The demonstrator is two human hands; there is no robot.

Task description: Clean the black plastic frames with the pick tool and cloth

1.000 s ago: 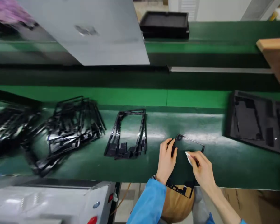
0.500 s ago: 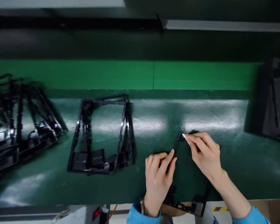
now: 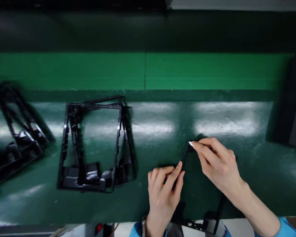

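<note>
A thin black plastic frame point(image 3: 220, 205) lies at the table's front edge, its lower side reaching past that edge. My left hand point(image 3: 163, 195) is closed on the frame's left bar, thumb and fingers pressed to it. At the upper left corner of the frame, my right hand point(image 3: 220, 167) pinches a small white piece point(image 3: 191, 144) between thumb and fingertips. The tip of this piece touches or hovers just over the corner; I cannot tell which, nor what it is. My right hand covers much of the frame's top bar.
To the left, a few similar black frames point(image 3: 82, 189) lie overlapped. More black frames point(image 3: 27, 156) are piled at the far left. A dark box-like object point(image 3: 289, 112) stands at the right edge. A green strip point(image 3: 93, 70) runs along the back of the dark green table point(image 3: 158, 200).
The camera view has shifted, so the piled frames appear further left and the box further right. Both hands keep nearly the same place on the frame, the white piece still at its corner.
</note>
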